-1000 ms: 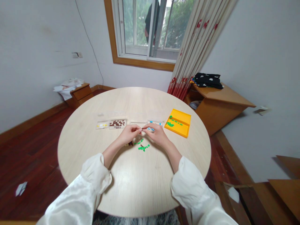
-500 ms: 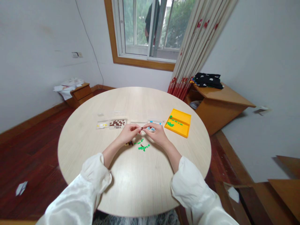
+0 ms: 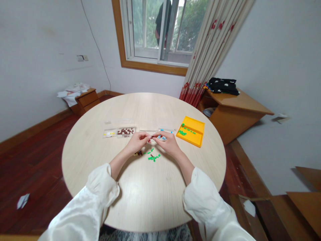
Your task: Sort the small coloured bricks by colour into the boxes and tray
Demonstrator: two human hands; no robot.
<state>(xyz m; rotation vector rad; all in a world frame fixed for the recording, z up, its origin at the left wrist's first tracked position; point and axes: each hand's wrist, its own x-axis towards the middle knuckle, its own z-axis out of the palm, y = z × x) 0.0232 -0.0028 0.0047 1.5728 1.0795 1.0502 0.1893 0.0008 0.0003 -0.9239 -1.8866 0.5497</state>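
My left hand (image 3: 137,143) and my right hand (image 3: 167,143) meet fingertip to fingertip above the table. Pinched between them is a small dark brown building brick (image 3: 151,136), mostly covered by the fingers. Below the hands lie loose green bricks (image 3: 153,158) with a brown one among them. Dark and tan bricks (image 3: 138,153) sit partly hidden under my left wrist. Behind my left hand stands a clear box of brown bricks (image 3: 126,131). A clear box with blue and white pieces (image 3: 166,131) is partly covered by my right hand.
On the round table (image 3: 140,197), a yellow tray (image 3: 196,140) with green bricks lies at the right. A clear box with yellow pieces (image 3: 109,133) stands at the left. Beyond the table are a wooden cabinet (image 3: 225,117), a curtain (image 3: 208,50) and a window.
Both hands stay almost where they were, still pinching the small brown brick. The things on the table have not visibly moved.
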